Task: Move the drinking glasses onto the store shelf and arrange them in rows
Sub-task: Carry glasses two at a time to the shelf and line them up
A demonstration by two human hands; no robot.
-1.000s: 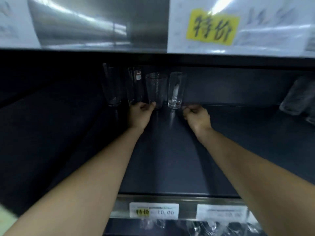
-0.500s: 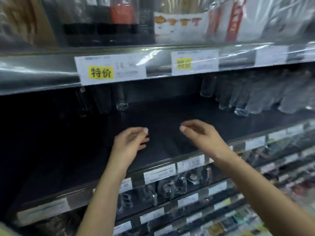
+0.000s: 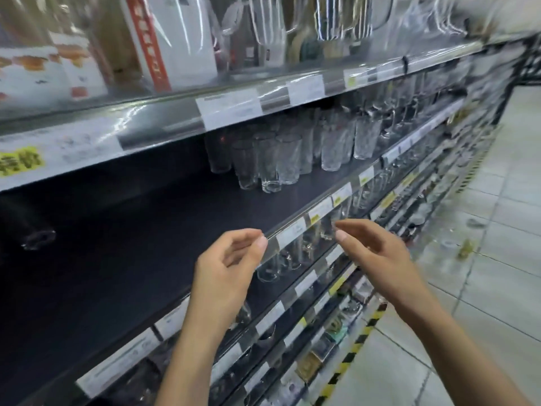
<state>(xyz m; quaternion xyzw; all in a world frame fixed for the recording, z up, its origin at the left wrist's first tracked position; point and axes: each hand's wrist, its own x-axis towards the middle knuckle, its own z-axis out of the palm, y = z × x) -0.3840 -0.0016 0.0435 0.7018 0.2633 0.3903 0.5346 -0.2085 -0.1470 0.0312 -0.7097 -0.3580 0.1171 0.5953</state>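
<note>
Head camera view of a store aisle. Clear drinking glasses (image 3: pixel 269 162) stand upright in a tight cluster on the dark store shelf (image 3: pixel 131 244), to the right of a long bare stretch. They look close enough to touch one another. Further right on the same shelf, more glasses (image 3: pixel 345 142) stand in rows.

Both hands hover at the shelf's front edge, near the cluster but apart from it. The left hand (image 3: pixel 228 268) has a loose, narrow grip, thumb and forefinger nearly meeting, and holds nothing. The right hand (image 3: pixel 377 256) is likewise empty, just off the edge above the lower shelves (image 3: pixel 295 326), which carry more glassware. Along the edge run price labels (image 3: pixel 292 232). A tiled floor (image 3: pixel 497 259) lies below to the right.

Likely risks: the glasses are tall and narrow, so reaching into the packed cluster could tip a neighbour. Smooth glass may slip from a light pinch, and a glass dropped past the edge would strike the lower glassware or the hard floor.
</note>
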